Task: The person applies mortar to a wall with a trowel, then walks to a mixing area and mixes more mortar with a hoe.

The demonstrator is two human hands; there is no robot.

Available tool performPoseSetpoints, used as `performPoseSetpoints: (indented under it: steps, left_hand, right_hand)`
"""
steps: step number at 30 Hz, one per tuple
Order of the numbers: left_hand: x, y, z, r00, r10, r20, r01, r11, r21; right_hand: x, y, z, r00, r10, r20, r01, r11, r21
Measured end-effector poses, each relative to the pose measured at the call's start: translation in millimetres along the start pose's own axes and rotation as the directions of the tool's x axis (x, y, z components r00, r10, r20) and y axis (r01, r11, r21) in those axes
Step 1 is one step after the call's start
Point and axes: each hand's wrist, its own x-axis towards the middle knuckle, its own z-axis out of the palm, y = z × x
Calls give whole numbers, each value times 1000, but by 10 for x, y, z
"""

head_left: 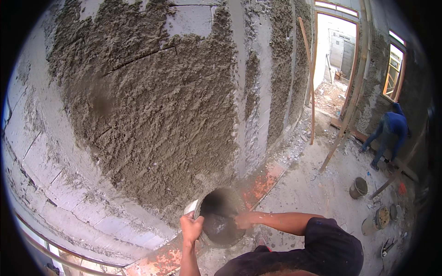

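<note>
My left hand (191, 227) is closed on the left rim of a mortar-caked bucket (240, 202), which tilts with its mouth toward me. Wet grey mortar (221, 228) lies in the bottom of it. At the right side of the mouth, my right hand (244, 220) reaches in over the rim; it is blurred, and its fingers and anything in them cannot be made out. Just beyond the bucket stands a block wall covered in rough, wet mortar (170, 119), with bare block (189, 21) showing near the top.
An orange-stained board (262, 186) runs along the wall's foot. Wooden props (343, 133) lean at the right, near a doorway (336, 55). Buckets (358, 187) stand on the dusty floor (304, 184). Farther off, a person in blue (393, 126) bends down by a window.
</note>
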Motion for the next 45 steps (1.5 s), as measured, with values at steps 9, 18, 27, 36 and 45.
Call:
performPoseSetpoints:
  steps: [9,18,27,36,45]
  left_hand:
    - [-521,-78,-318,983,-185,5,185,982,-28]
    - [-854,-366,-583,864,-339,-371,217,917,-334]
    - [-915,-1456,-646,628,-259,-734,115,963,-242]
    - [-1346,-991,-827,541,-357,-762,248,933,-261]
    - [-1422,-935,-939,404,-383,-830,418,885,-205]
  right_hand:
    - [-407,-1200,-28,844,-338,416,-427,46,903]
    - [-645,-1104,-69,917,-351,192,-312,-327,892]
    - [-1037,-1385,-1245,887,-121,-446,253,-680,688]
    - [-1875,-1417,-3695,-301,470,-830,883,466,-56]
    - [-1279,175,-5545,-986,59,-159,61,998,-9]
